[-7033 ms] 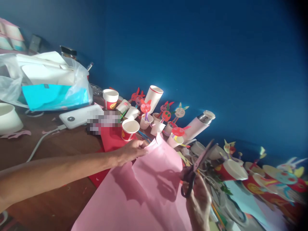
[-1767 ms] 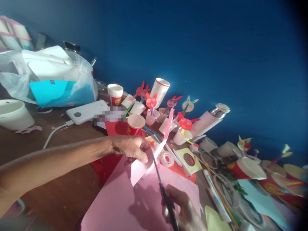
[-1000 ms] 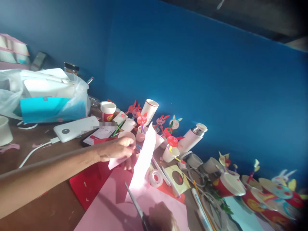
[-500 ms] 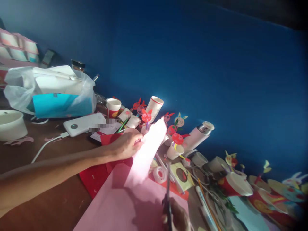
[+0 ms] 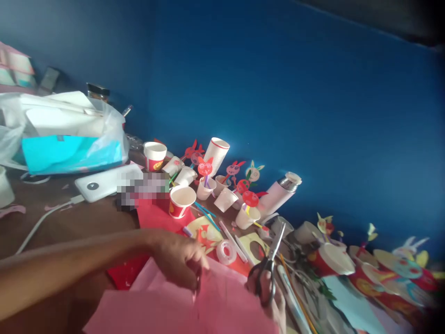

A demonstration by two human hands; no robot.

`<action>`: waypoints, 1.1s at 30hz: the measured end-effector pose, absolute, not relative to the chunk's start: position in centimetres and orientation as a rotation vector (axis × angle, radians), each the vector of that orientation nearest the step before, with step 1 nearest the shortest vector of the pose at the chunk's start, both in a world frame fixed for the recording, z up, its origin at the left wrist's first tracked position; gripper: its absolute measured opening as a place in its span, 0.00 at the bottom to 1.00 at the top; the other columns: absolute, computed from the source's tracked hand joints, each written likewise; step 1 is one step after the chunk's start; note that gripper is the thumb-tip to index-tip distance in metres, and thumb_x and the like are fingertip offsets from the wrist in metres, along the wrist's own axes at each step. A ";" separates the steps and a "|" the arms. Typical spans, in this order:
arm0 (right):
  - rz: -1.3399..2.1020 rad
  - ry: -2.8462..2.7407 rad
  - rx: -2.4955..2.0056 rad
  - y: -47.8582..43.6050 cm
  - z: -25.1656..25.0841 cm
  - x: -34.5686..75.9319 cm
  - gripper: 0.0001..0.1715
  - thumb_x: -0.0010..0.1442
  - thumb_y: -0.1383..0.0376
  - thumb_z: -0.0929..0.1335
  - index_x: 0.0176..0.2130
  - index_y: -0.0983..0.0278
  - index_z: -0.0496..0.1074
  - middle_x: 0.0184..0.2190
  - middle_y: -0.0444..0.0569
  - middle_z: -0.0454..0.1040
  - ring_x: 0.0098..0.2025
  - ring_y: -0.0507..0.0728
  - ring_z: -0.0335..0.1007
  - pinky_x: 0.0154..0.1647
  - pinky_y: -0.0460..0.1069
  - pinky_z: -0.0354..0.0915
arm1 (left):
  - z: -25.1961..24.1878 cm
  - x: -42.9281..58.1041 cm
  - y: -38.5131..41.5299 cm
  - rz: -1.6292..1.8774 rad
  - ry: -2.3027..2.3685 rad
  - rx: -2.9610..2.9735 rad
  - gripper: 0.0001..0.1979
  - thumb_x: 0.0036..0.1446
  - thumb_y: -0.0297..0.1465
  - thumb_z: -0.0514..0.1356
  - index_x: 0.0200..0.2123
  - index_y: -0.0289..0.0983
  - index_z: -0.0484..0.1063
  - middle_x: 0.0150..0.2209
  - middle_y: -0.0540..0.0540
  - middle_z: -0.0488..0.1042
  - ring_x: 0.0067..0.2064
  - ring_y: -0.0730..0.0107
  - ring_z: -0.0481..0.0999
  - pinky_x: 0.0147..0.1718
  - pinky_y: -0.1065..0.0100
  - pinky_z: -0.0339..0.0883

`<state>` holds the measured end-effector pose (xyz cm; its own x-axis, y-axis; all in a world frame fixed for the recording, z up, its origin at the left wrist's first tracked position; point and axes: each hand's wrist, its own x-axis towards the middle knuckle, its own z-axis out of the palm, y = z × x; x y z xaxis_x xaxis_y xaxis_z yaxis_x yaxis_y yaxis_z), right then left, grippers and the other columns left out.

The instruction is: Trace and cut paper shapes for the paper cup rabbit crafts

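Head view: at lower centre, the left hand (image 5: 175,260), fingers bent inward, seems to pinch pink paper (image 5: 146,311) filling the bottom, though blurred; at lower right, the right hand (image 5: 276,299) grasps scissors (image 5: 270,265) by the handles, blades up.

Paper (image 5: 149,311) in front, tape roll (image 5: 220,253) behind it, scissors (image 5: 269,263) right, power bank (image 5: 102,184) left
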<state>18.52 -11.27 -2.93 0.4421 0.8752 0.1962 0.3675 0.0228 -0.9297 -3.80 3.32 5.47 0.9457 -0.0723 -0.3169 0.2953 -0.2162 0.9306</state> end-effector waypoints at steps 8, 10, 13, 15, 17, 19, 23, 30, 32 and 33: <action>0.571 -0.945 -1.441 -11.2 -1.2 18.4 0.26 0.59 0.48 0.61 0.20 0.63 0.62 0.17 0.42 0.60 0.20 0.50 0.52 0.21 0.46 0.52 | 2.3 -2.5 1.2 0.077 0.220 2.420 0.05 0.46 0.25 0.56 0.29 0.40 0.67 0.23 0.51 0.69 0.24 0.70 0.67 0.21 0.73 0.55; 0.482 -0.959 -1.430 -11.6 0.0 18.7 0.23 0.57 0.47 0.63 0.24 0.63 0.65 0.17 0.42 0.61 0.20 0.51 0.53 0.22 0.46 0.52 | 1.8 -2.4 1.4 0.146 0.153 2.492 0.08 0.49 0.26 0.56 0.34 0.41 0.69 0.25 0.49 0.71 0.26 0.68 0.69 0.22 0.72 0.56; 0.422 -1.026 -1.409 -12.2 0.5 18.5 0.22 0.52 0.46 0.67 0.30 0.62 0.68 0.19 0.43 0.65 0.22 0.53 0.58 0.24 0.47 0.55 | 1.2 -2.3 1.6 0.231 0.041 2.579 0.13 0.57 0.30 0.52 0.45 0.42 0.67 0.32 0.45 0.74 0.31 0.64 0.71 0.27 0.70 0.58; 0.455 -1.100 -1.472 -12.4 -0.2 17.8 0.21 0.51 0.47 0.68 0.30 0.62 0.69 0.21 0.44 0.68 0.23 0.54 0.63 0.26 0.48 0.58 | 1.1 -2.4 1.7 0.274 0.018 2.594 0.14 0.60 0.33 0.49 0.48 0.40 0.65 0.37 0.42 0.74 0.34 0.62 0.71 0.31 0.68 0.60; 0.494 -1.215 -1.594 -12.4 -1.5 16.8 0.18 0.50 0.50 0.69 0.27 0.62 0.68 0.20 0.43 0.68 0.23 0.54 0.64 0.25 0.47 0.58 | 1.3 -2.4 1.7 0.296 0.041 2.604 0.16 0.61 0.36 0.48 0.49 0.38 0.66 0.40 0.40 0.73 0.39 0.59 0.71 0.36 0.66 0.61; 0.480 -1.377 -1.692 -12.4 -2.5 15.9 0.15 0.51 0.54 0.68 0.23 0.62 0.65 0.18 0.42 0.66 0.21 0.52 0.61 0.22 0.45 0.56 | 1.8 -2.5 1.8 0.351 0.062 2.582 0.17 0.61 0.38 0.48 0.49 0.37 0.66 0.45 0.37 0.71 0.44 0.56 0.69 0.42 0.63 0.60; 0.367 -1.563 -1.705 -12.3 -2.8 15.0 0.15 0.52 0.59 0.67 0.20 0.62 0.62 0.16 0.41 0.62 0.19 0.50 0.57 0.20 0.44 0.53 | 2.9 -2.3 2.1 0.462 0.307 2.088 0.16 0.58 0.42 0.52 0.42 0.37 0.69 0.42 0.41 0.71 0.43 0.62 0.69 0.38 0.68 0.62; 0.576 -1.096 -1.651 -11.9 -0.4 15.7 0.16 0.48 0.54 0.71 0.30 0.63 0.72 0.23 0.45 0.70 0.25 0.54 0.65 0.19 0.44 0.60 | 1.8 -1.2 1.6 0.348 0.357 0.777 0.29 0.53 0.56 0.45 0.44 0.40 0.61 0.40 0.44 0.69 0.32 0.67 0.72 0.12 0.76 0.53; 0.650 -1.052 -1.601 -11.5 0.2 15.6 0.19 0.47 0.52 0.71 0.35 0.64 0.75 0.23 0.45 0.71 0.27 0.56 0.66 0.23 0.45 0.63 | 1.6 -1.1 1.2 0.305 0.359 0.746 0.31 0.51 0.57 0.46 0.47 0.40 0.61 0.42 0.43 0.70 0.31 0.65 0.74 0.10 0.75 0.53; 0.690 -1.046 -1.599 -11.2 0.5 15.4 0.20 0.46 0.53 0.71 0.36 0.64 0.75 0.23 0.45 0.72 0.28 0.56 0.67 0.25 0.46 0.63 | 1.7 -1.1 0.9 0.279 0.356 0.760 0.32 0.51 0.58 0.46 0.47 0.40 0.61 0.41 0.42 0.70 0.30 0.64 0.75 0.09 0.75 0.53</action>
<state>15.38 -11.19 0.45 0.4506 0.8896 0.0747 0.2813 -0.0620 -0.9576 -1.05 0.88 1.69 0.9041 0.3709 -0.2124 -0.1173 0.6931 0.7112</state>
